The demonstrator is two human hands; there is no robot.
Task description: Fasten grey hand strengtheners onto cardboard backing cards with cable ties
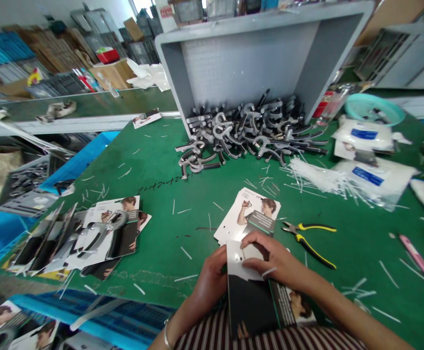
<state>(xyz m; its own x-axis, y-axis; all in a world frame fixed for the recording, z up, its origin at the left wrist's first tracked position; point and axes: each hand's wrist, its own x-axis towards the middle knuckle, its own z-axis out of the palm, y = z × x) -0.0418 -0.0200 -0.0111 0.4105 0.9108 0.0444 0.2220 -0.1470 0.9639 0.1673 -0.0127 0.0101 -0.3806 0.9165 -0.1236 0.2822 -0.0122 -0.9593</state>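
A printed card point(250, 301), white at the top and black below, is held upright near the table's front edge. My left hand point(213, 272) grips its left edge, with the fingertips hidden behind it. My right hand point(266, 257) is at the card's white upper part, thumb and index finger bent toward each other near a small hole; a thin white strip may lie between them, too small to be sure. Just beyond lies a stack of similar cards point(250, 214). Pliers with yellow and black handles point(310, 238) lie open to the right.
Grey and black hand grips point(241, 129) spill from a tipped grey crate point(248, 58). White zip ties point(321, 177) lie beside plastic bags point(375, 177). Cards with hand grips attached point(102, 233) are piled at left. A pink cutter point(421, 265) lies far right. Cut strips litter the green table point(161, 214).
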